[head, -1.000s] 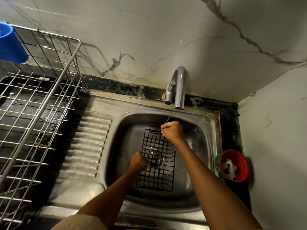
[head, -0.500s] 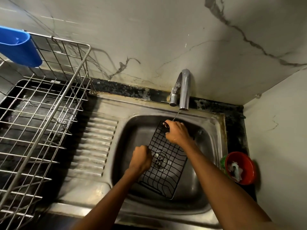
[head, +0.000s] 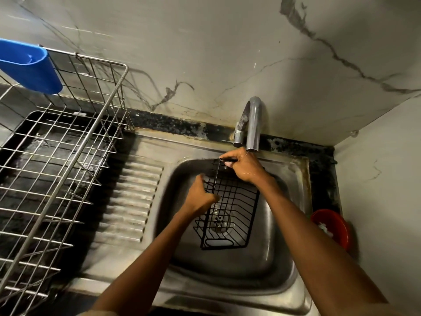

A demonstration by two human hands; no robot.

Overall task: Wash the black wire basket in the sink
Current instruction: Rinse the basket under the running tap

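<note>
The black wire basket (head: 230,215) stands tilted in the steel sink (head: 262,265), its lower end resting near the drain and its upper end raised toward the tap. My right hand (head: 243,167) grips the basket's top rim just under the tap spout (head: 252,133); the hand looks wet. My left hand (head: 201,195) holds the basket's left side rim, fingers curled round the wire. The drain strainer shows through the basket's mesh.
A steel wire dish rack (head: 57,169) stands on the left counter with a blue plastic cup (head: 29,67) hung on its rim. The ribbed drainboard (head: 134,197) lies between rack and basin. A red bowl (head: 330,226) sits at the right against the wall.
The basket has been lifted at its far end and turned up from lying flat. My right hand rose toward the tap with the rim; my left hand moved up along the left side.
</note>
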